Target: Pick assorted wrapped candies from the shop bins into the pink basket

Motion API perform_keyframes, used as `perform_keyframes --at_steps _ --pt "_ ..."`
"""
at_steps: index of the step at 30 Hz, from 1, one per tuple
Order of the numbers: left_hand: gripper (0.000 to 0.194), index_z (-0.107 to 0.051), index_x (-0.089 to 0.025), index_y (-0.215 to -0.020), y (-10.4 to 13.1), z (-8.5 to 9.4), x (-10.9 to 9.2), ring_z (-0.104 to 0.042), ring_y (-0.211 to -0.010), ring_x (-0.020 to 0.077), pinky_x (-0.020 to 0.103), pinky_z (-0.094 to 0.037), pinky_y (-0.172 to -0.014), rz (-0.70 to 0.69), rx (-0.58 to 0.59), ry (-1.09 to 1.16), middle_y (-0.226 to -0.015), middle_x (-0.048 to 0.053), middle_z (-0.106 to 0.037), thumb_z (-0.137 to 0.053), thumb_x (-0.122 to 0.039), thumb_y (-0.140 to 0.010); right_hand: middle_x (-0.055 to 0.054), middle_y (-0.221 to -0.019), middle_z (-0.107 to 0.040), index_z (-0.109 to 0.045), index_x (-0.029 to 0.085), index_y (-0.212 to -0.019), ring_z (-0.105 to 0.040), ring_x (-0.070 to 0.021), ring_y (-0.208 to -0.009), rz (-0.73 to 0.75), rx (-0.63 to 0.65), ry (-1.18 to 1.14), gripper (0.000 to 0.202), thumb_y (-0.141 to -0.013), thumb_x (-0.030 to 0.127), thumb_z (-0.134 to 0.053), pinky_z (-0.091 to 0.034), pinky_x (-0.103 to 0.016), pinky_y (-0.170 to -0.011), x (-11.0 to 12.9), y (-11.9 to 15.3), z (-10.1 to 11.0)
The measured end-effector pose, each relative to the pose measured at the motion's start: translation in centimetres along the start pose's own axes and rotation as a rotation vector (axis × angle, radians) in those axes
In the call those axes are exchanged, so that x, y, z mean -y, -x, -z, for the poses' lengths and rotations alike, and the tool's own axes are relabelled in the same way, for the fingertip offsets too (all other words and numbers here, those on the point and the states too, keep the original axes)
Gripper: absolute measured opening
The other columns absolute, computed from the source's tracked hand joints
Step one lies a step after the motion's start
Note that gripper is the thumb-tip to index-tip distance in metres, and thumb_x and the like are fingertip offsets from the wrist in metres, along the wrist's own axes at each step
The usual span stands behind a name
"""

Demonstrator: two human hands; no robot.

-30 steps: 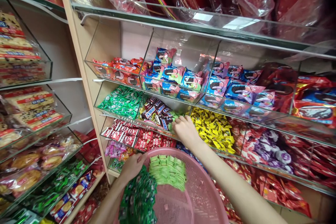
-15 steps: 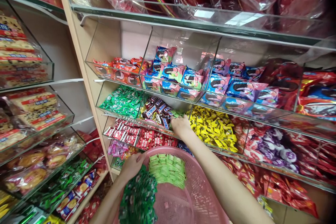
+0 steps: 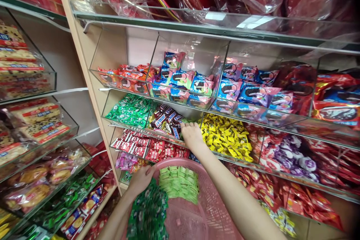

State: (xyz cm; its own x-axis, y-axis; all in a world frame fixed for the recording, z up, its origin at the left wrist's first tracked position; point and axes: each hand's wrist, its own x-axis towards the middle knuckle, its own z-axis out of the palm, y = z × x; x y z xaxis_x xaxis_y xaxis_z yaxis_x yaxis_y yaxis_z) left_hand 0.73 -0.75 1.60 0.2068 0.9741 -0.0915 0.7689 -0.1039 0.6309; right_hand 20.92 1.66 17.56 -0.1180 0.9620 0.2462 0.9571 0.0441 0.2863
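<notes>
My left hand (image 3: 142, 180) is closed on the rim of a pink plastic basket (image 3: 222, 198). Inside the basket, dark green wrapped candies (image 3: 147, 213) lie at the left and light green packets (image 3: 179, 183) sit in rows against the far side. My right hand (image 3: 192, 135) reaches into a clear shelf compartment, its fingers curled down and their tips hidden. What they hold, if anything, does not show. Snickers bars (image 3: 165, 120) lie just left of this hand, and yellow wrapped candies (image 3: 226, 137) fill the compartment to its right.
Green candies (image 3: 129, 109) share the same shelf at the left. Above it are blue and pink cookie packs (image 3: 181, 78) behind a clear front panel; below lie red and white packets (image 3: 132, 142). A wooden upright (image 3: 84, 60) separates the left shelves, which hold packaged bread (image 3: 36, 120).
My right hand has shifted slightly within the compartment, and the green packets beside its fingers are now out of sight. My left hand stays on the basket rim. The view has moved slightly.
</notes>
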Motion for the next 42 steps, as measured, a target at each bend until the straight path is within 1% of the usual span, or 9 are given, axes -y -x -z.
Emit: perform_keyframes --at_steps 3,7,12,15,19,24,30,35,42 --pt "0.049 -0.045 -0.019 -0.056 0.1 0.0 0.0 -0.051 -0.059 0.0135 0.02 -0.027 -0.055 -0.01 -0.011 0.0 -0.056 -0.001 -0.051 -0.025 -0.058 -0.079 -0.012 -0.089 -0.059 -0.047 0.012 -0.1 -0.051 -0.0198 -0.085 0.038 -0.063 -0.011 0.024 -0.077 0.006 -0.042 -0.031 -0.031 -0.072 -0.1 0.6 0.3" --pt "0.049 -0.043 -0.019 -0.055 0.0 -0.1 0.0 -0.051 -0.059 0.0133 0.02 -0.028 -0.055 -0.028 -0.034 0.003 -0.056 -0.001 -0.051 -0.026 -0.058 -0.079 -0.009 -0.091 -0.055 -0.047 0.015 -0.104 -0.047 -0.0197 -0.085 0.066 -0.168 -0.068 0.029 -0.078 0.004 -0.04 -0.033 -0.029 -0.069 -0.7 2.3 1.6" --pt "0.049 -0.042 -0.019 -0.054 0.1 -0.4 -0.4 -0.05 -0.057 0.0126 0.02 -0.027 -0.055 -0.031 -0.024 0.0 -0.052 -0.002 -0.046 -0.025 -0.058 -0.079 -0.006 -0.089 -0.053 -0.05 0.02 -0.106 -0.046 -0.0177 -0.082 0.125 -0.325 -0.268 0.026 -0.085 0.017 -0.035 -0.035 -0.029 -0.071 -2.3 4.8 2.9" --pt "0.05 -0.042 -0.018 -0.054 0.2 -0.5 -0.7 -0.049 -0.057 0.0123 0.02 -0.027 -0.055 -0.056 -0.023 0.006 -0.051 -0.002 -0.043 -0.024 -0.057 -0.079 -0.006 -0.089 -0.054 -0.054 0.02 -0.101 -0.047 -0.0164 -0.084 0.141 -0.392 -0.482 0.024 -0.086 0.02 -0.034 -0.036 -0.028 -0.073 -2.5 6.0 2.2" --pt "0.049 -0.041 -0.018 -0.053 0.3 -0.6 -0.8 -0.048 -0.055 0.0115 0.02 -0.026 -0.054 -0.064 -0.022 0.025 -0.051 -0.003 -0.042 -0.025 -0.056 -0.08 -0.006 -0.094 -0.055 -0.053 0.019 -0.097 -0.048 -0.0151 -0.089 0.143 -0.468 -0.787 0.02 -0.086 0.022 -0.036 -0.037 -0.028 -0.079 -0.6 8.6 -0.2" --pt "0.049 -0.043 -0.018 -0.054 0.4 -0.4 -1.2 -0.048 -0.054 0.0112 0.02 -0.025 -0.052 -0.044 -0.007 0.007 -0.05 -0.003 -0.043 -0.025 -0.056 -0.08 -0.004 -0.087 -0.056 -0.053 0.02 -0.087 -0.049 -0.0141 -0.083 0.193 -0.284 -0.843 0.017 -0.086 0.022 -0.036 -0.038 -0.027 -0.073 2.2 11.6 -4.7" --pt "0.047 -0.044 -0.018 -0.056 0.5 -0.5 -1.8 -0.049 -0.056 0.0115 0.019 -0.024 -0.052 -0.055 0.002 -0.046 -0.053 -0.002 -0.044 -0.026 -0.053 -0.081 -0.003 -0.08 -0.053 -0.051 0.019 -0.078 -0.048 -0.014 -0.075 0.179 -0.102 -0.838 0.017 -0.086 0.023 -0.036 -0.036 -0.025 -0.066 2.2 12.5 -8.7" --pt "0.047 -0.045 -0.018 -0.057 0.4 -0.7 -2.0 -0.05 -0.056 0.0118 0.019 -0.025 -0.053 -0.074 0.011 -0.06 -0.054 -0.002 -0.046 -0.025 -0.054 -0.081 -0.002 -0.079 -0.051 -0.048 0.019 -0.076 -0.048 -0.0129 -0.071 0.137 -0.052 -0.917 0.017 -0.086 0.022 -0.034 -0.036 -0.024 -0.063 1.8 12.9 -10.0" --pt "0.047 -0.043 -0.018 -0.057 0.2 -0.8 -1.8 -0.048 -0.055 0.0111 0.019 -0.024 -0.053 -0.088 0.007 -0.045 -0.052 -0.003 -0.045 -0.024 -0.054 -0.081 -0.003 -0.08 -0.051 -0.048 0.019 -0.076 -0.048 -0.0133 -0.072 0.14 -0.054 -0.922 0.016 -0.084 0.019 -0.034 -0.037 -0.024 -0.064 2.2 13.1 -10.4"
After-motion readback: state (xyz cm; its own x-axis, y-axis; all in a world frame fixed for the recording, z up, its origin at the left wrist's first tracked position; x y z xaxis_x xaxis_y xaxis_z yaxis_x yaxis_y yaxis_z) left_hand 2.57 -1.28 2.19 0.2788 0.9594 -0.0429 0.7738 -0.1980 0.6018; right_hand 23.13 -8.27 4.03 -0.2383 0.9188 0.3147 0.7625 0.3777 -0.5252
